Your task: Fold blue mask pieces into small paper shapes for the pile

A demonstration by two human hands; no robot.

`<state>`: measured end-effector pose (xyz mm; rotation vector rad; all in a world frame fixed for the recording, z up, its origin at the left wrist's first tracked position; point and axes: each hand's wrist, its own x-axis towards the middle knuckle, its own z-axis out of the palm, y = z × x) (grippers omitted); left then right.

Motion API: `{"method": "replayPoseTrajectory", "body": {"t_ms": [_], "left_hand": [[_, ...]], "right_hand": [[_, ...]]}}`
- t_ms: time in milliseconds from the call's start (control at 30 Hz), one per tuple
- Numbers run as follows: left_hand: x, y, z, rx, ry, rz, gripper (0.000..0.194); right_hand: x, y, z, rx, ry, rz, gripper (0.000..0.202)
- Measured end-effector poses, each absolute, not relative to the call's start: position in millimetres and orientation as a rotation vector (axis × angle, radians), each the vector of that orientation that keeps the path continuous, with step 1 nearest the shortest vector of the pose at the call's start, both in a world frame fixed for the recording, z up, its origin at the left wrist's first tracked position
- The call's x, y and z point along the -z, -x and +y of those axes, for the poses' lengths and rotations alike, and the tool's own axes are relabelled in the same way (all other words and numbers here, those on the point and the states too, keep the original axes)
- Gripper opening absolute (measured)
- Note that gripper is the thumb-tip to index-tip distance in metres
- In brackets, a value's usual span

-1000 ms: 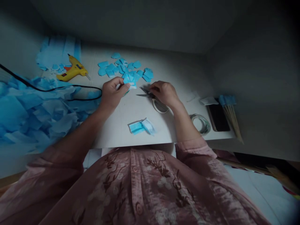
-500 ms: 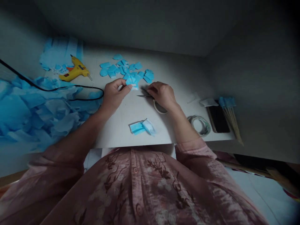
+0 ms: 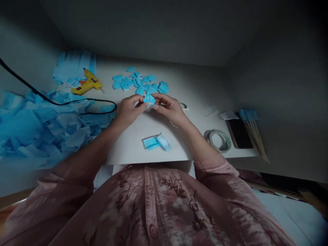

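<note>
My left hand (image 3: 129,110) and my right hand (image 3: 169,108) meet over the white table (image 3: 194,92), both pinching one small blue paper piece (image 3: 149,99) between their fingertips. Just beyond them lies a scatter of several cut blue paper pieces (image 3: 139,81). The scissors (image 3: 182,106) lie mostly hidden behind my right hand, only a white handle loop showing. A folded blue paper strip (image 3: 156,142) rests near the table's front edge.
A yellow glue gun (image 3: 87,85) with a black cord (image 3: 77,101) lies at the back left. Crumpled blue paper (image 3: 38,126) heaps on the left. A wire coil (image 3: 219,139), a dark phone (image 3: 238,133) and blue-tipped wooden sticks (image 3: 252,128) sit at the right.
My right hand has let go of the scissors and moved left to join the left hand on the blue paper piece. The view has shifted slightly.
</note>
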<state>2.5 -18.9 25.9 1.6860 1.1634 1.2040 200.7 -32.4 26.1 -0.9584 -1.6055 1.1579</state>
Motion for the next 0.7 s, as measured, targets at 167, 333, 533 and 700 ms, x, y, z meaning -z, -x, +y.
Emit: {"method": "replayPoseTrajectory", "body": {"t_ms": [167, 333, 533, 700], "left_hand": [[-25.4, -4.6, -22.1, -1.139, -1.764, 1.138, 0.017], [-24.0, -5.0, -23.1, -1.143, -1.7, 1.117, 0.019], [-24.5, -3.2, -20.9, -1.114, -1.607, 1.086, 0.018], [-26.3, -4.7, -21.0, -1.176, -1.588, 1.119, 0.016]], "right_hand": [[-20.7, -197.0, -31.2, -1.128, 0.936, -1.622, 0.059], [-21.3, -199.0, -31.4, -1.088, 1.003, -1.634, 0.056], [-20.9, -197.2, -31.9, -1.116, 1.0, -1.594, 0.06], [-26.4, -213.1, -24.7, -1.063, 0.989, -1.604, 0.055]]}}
